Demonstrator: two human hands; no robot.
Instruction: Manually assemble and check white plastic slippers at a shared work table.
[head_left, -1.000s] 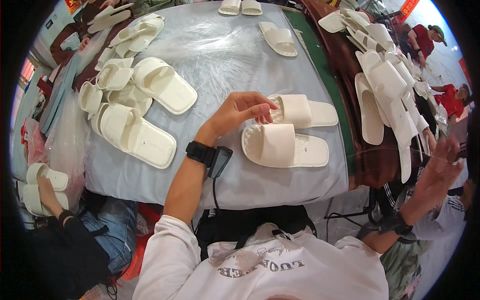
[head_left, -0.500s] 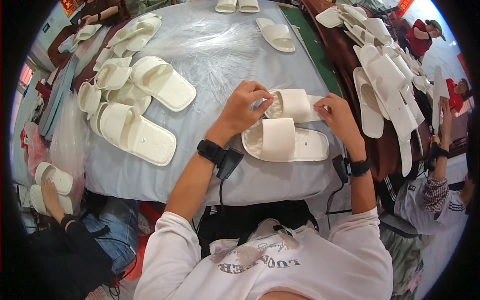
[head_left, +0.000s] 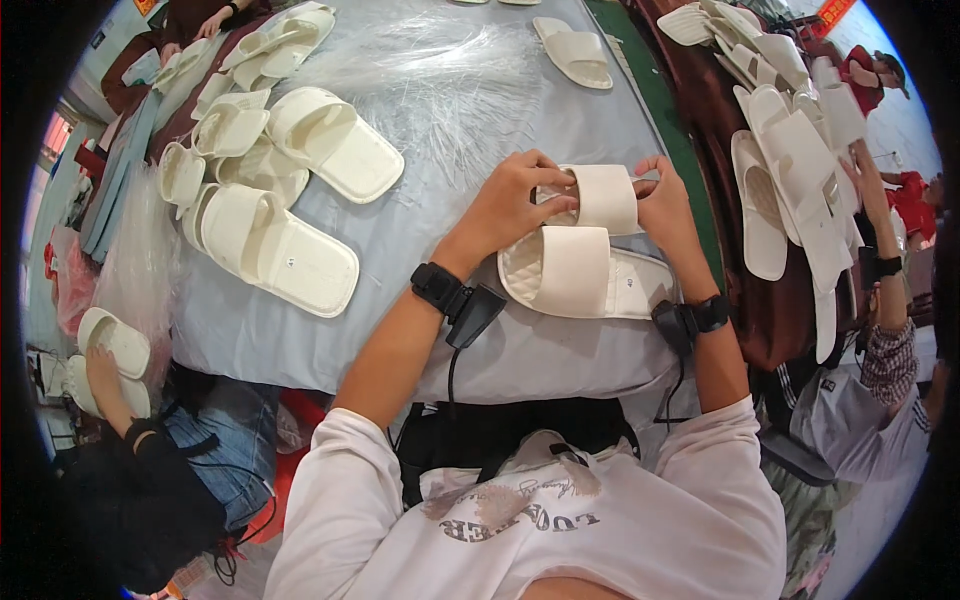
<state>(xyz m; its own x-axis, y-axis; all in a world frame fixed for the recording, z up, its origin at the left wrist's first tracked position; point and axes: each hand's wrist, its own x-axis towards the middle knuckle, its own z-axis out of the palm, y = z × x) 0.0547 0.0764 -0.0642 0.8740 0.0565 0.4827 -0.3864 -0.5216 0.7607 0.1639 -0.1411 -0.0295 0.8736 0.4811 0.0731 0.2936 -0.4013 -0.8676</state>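
Two cream slide slippers lie side by side on the grey-covered table in front of me. My left hand [head_left: 520, 195] is at the left end of the far slipper [head_left: 607, 198], its thumb and fingers curled round the edge beside the strap. At the other end of that slipper, my right hand [head_left: 662, 203] grips with bent fingers close to the strap; its fingertips are partly hidden. The near slipper [head_left: 578, 272] rests flat just below, its broad strap facing up, and neither hand holds it.
Several cream slippers [head_left: 325, 145] are heaped on the left of the table. Clear plastic bags [head_left: 450, 80] spread across its far middle, near a lone slipper [head_left: 575, 52]. Another slipper pile [head_left: 790, 160] fills the brown surface at right. Co-workers' hands [head_left: 868, 185] show at both sides.
My left fingers have moved further onto the far slipper, against its strap. My right hand has closed in toward the strap from the other end. At right, a co-worker's hand has reached the pile.
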